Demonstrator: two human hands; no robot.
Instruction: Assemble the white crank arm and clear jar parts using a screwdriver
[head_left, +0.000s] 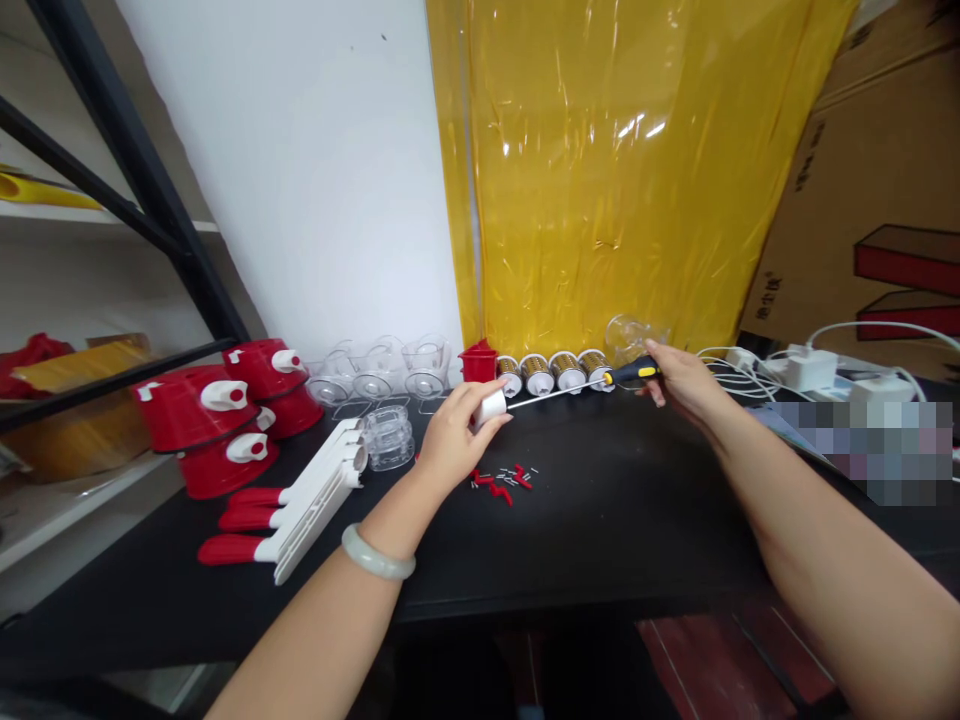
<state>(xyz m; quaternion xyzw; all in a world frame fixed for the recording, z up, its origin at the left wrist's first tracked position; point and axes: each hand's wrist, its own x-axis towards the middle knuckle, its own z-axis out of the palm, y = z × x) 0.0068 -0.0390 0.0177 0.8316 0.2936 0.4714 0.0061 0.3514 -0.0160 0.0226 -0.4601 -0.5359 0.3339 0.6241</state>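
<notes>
My left hand (454, 435) is closed around a small white plastic cylinder (491, 407) above the black table (600, 530). My right hand (682, 385) grips the black and yellow handle of a screwdriver (634, 374). Its thin metal shaft runs left and its tip meets the white cylinder. Small red clips and tiny metal screws (504, 480) lie scattered on the table just below my left hand. A pale bangle (377, 555) sits on my left wrist.
Red and white lids (225, 420) are stacked at the left, with white handles and red pieces (300, 505) in front. Clear cups (390, 375), a red part (478, 362) and gold-wound cylinders (551, 372) line the back. White chargers and cables (810, 365) lie at the right.
</notes>
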